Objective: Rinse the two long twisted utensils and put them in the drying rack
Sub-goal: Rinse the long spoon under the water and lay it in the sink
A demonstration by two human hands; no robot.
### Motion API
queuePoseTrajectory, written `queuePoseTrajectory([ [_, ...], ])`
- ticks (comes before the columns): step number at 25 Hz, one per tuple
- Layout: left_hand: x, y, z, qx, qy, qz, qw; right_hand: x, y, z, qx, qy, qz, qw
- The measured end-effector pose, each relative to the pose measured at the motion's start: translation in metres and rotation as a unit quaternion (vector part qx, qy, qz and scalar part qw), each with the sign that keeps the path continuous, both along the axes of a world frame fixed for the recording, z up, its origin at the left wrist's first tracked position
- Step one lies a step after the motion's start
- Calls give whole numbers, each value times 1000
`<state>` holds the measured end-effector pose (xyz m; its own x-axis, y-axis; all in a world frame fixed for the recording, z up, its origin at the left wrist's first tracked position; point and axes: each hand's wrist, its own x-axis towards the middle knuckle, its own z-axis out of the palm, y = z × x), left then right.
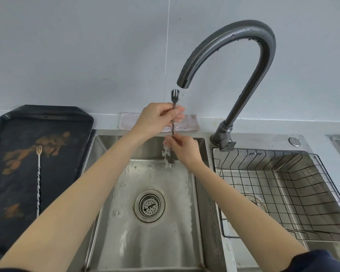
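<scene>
**Both hands on the first utensil, under the tap**

Both hands work above the sink (199, 193). Her left hand (157, 119) is closed around the upper stem of a dark utensil (172, 128), just below its little fork head, which pokes up beside the spout of the faucet (236, 55). Her right hand (182, 148) pinches the same stem lower down, fingertips together. The piece stands nearly upright between the two grips, and water runs down past it and splashes off the right hand into the basin.

A second utensil (38, 179), pale and twisted along its length, lies on the black tray (47, 114) to the left, fork end pointing away, untouched. The wire rack (283, 183) sits in the right basin, with nothing in it that I can see. A cloth (126, 120) lies behind the sink against the wall.

By the look of it, the thing is light, thin and stiff, so weight is no worry; slipperiness is. Wet metal in wet fingers could slide, though the twist gives some purchase. Holding the twisted stem rather than the tines seems wise, and two grips well apart keep it from swinging. One rinse is under way, I would say; the second piece and both trips to the rack remain.
</scene>
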<state>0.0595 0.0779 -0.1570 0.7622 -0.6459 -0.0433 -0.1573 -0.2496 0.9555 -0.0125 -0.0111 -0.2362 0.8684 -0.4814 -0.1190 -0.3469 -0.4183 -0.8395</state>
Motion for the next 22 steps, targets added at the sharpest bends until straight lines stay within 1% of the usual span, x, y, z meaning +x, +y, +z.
queuePoseTrajectory([
  [5, 9, 15, -13, -66, 108, 71, 989, -18, -10, -24, -31, 61, 36, 997],
  [7, 14, 26, -23, -76, 145, 109, 980, -24, -11, -34, -39, 82, 47, 995],
  [10, 18, 43, -47, -74, 205, 173, 961, -31, -11, -47, -63, 124, 73, 988],
  [13, 20, 61, -81, -33, 258, 206, 943, -35, -11, -63, -72, 159, 87, 981],
  [17, 15, 75, -125, 14, 346, 249, 904, -39, -11, -90, -83, 207, 107, 969],
  [22, 11, 81, -171, 21, 463, 276, 842, -39, -9, -124, -129, 270, 153, 942],
])
